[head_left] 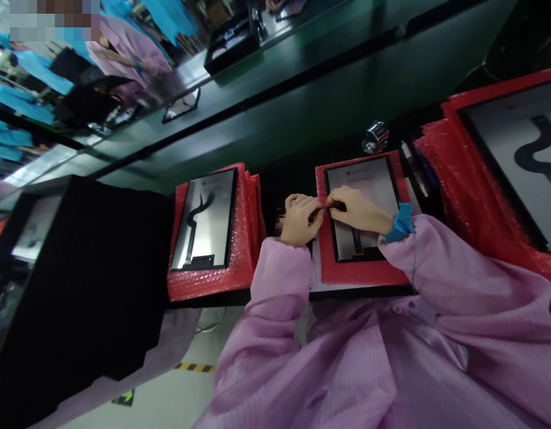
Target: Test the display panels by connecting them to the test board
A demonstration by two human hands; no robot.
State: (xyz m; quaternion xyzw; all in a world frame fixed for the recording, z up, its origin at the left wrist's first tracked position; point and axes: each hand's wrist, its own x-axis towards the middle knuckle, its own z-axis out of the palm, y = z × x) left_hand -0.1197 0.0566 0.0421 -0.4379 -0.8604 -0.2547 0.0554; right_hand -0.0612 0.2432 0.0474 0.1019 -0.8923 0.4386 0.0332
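Lengthwise, the middle screen (pixel 369 179) points forward, leaning slightly left.

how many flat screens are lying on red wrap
3: left screen, middle screen partly covered by the right hand, and far-right screen, cut off by the picture's edge. More may be hidden within the red wrap.

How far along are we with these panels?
Looks done: the middle panel lies flat on red wrap. In hand: the left hand and right hand meet at its left edge; anything pinched there is unclear. Remaining, probably: that edge. The left panel and right panel lie untouched; finished or waiting, I cannot tell.
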